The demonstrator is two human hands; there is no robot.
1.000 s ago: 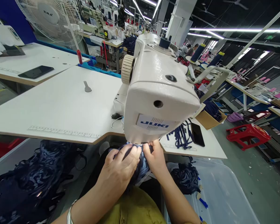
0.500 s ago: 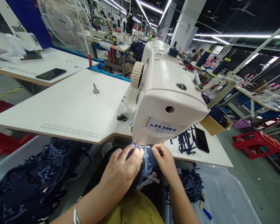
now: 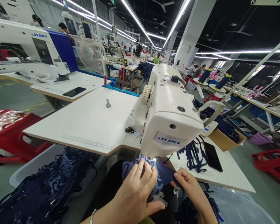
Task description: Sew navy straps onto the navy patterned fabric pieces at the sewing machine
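A navy lace-patterned garment piece (image 3: 165,178) lies under the head of the white sewing machine (image 3: 163,102), at the table's front edge. My left hand (image 3: 137,188) rests on its patterned part just before the needle area, fingers stretched out and thumb apart. At the piece's right end, my right hand (image 3: 191,188) pinches the plain navy fabric between thumb and fingers. Whitish strips, perhaps labels or tape, hang below the fabric. The machine head hides the needle and the far part of the piece.
Navy straps (image 3: 193,155) and a black phone (image 3: 212,156) lie right of the machine. A small grey metal piece (image 3: 108,103) sits on the white table (image 3: 90,121). Navy lace garments (image 3: 46,183) fill a bin at lower left. Red stools stand on both sides.
My right hand has moved right and away from the needle area, drawing the fabric's end outward. The left hand's thumb now shows, stretched to the right. The camera view has shifted.
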